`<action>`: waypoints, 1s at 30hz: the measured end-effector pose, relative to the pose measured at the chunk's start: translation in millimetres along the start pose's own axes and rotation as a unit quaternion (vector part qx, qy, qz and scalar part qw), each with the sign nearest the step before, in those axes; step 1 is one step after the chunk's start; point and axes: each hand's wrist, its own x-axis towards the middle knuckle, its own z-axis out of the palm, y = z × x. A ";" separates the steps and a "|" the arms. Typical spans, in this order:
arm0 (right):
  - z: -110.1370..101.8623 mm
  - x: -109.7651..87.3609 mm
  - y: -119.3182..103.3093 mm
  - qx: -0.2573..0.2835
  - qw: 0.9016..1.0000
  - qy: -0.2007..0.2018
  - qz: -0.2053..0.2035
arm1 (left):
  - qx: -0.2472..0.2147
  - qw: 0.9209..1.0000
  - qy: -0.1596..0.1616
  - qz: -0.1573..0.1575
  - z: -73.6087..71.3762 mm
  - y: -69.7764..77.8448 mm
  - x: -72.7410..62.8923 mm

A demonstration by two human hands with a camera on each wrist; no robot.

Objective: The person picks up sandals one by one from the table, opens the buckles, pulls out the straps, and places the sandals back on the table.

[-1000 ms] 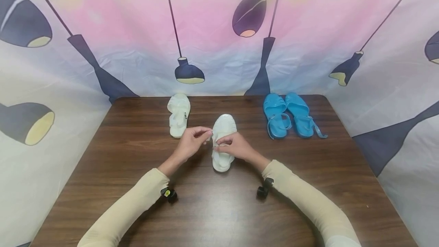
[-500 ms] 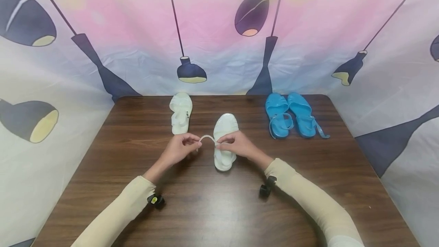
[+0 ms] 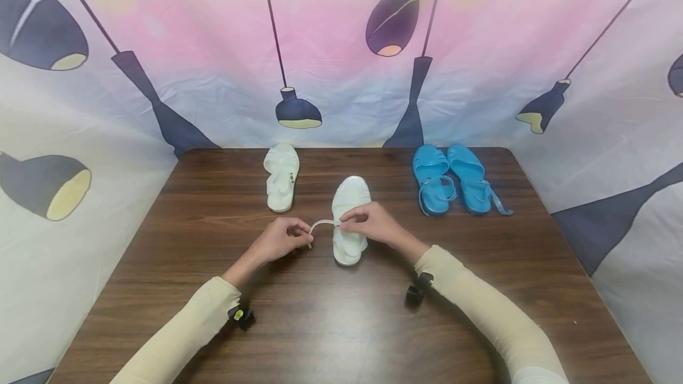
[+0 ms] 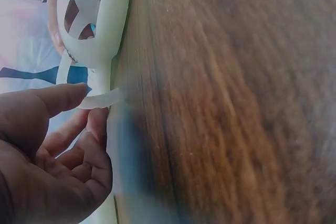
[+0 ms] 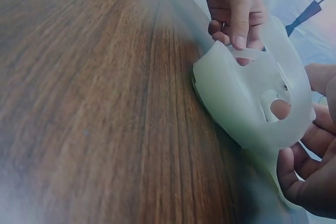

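A white jelly sandal [image 3: 351, 190] lies sole down at the middle of the table, toe pointing away from me. My left hand [image 3: 278, 239] pinches the free end of its thin ankle strap [image 3: 323, 222], which arches out from the sandal's left side. In the left wrist view the strap [image 4: 100, 100] passes between thumb and fingers. My right hand [image 3: 377, 223] reaches over the sandal from the right, thumb and forefinger pinching the strap by its small buckle. The right wrist view shows the sandal's heel [image 5: 226, 90] hiding part of the right fingers.
A second white sandal [image 3: 280, 197] stands at the back left of the brown wooden table [image 3: 213, 224]. Two blue sandals, a left one [image 3: 428, 157] and a right one [image 3: 466, 165], sit side by side at the back right. A printed cloth backdrop [image 3: 341, 64] rises behind the table.
My left hand has moved left and toward me, drawing the strap out from the sandal and then lowering its end. The right hand has stayed at the sandal, shifting slightly.
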 end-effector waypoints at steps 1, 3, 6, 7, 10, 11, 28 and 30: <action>-1.5 -0.3 0.1 -0.001 1.000 -0.001 0.000 | 0.001 1.000 -0.003 -0.003 -0.1 -0.4 0.8; -4.7 -1.3 0.5 -0.004 1.000 0.000 0.002 | -0.002 1.000 -0.012 -0.003 -0.5 -1.3 2.8; -9.9 -2.5 1.1 -0.006 1.000 0.002 0.005 | -0.013 1.000 -0.022 -0.004 -1.0 -0.5 6.9; -11.6 -2.9 0.9 -0.007 1.000 0.003 0.006 | -0.016 1.000 -0.025 -0.001 -1.3 0.6 8.0; -16.0 -3.4 0.9 -0.015 1.000 0.003 0.007 | -0.014 0.999 -0.028 0.008 -1.7 7.6 11.2; -17.1 -3.6 0.9 -0.021 1.000 0.002 0.006 | -0.012 0.999 -0.028 0.017 -1.4 10.2 12.7; -18.6 -8.8 -2.4 -0.064 0.998 0.000 -0.001 | 0.015 0.995 -0.046 0.084 22.4 30.3 43.3; -17.8 -8.5 -1.5 -0.067 0.998 0.001 -0.004 | 0.007 0.995 -0.052 0.082 24.3 31.8 44.4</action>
